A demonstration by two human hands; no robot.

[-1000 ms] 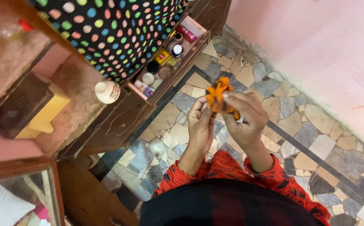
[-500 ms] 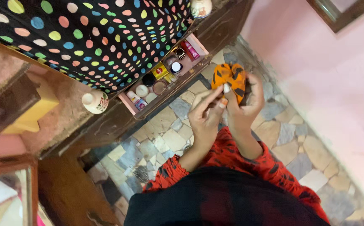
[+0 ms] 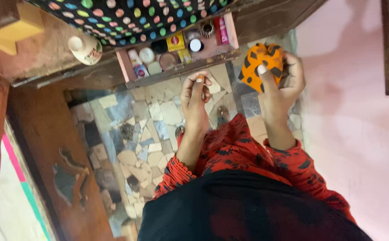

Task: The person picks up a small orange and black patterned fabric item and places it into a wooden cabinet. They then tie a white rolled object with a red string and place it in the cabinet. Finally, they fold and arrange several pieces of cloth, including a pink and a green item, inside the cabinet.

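The right hand (image 3: 280,85) grips a bunched orange fabric scrunchie with black tiger-like stripes (image 3: 261,66), its fingers curled around the far side and the thumb pressed on the front; the soft, puffy bundle is held in the air over the mosaic stone floor (image 3: 158,120), just beside the open wooden drawer of small cosmetic jars and tubes (image 3: 176,49). Its longer axis runs roughly upright in the view, tilted slightly; the left hand (image 3: 195,98) is apart from it, its fingers loosely pinched together, though whether they hold anything I cannot tell.
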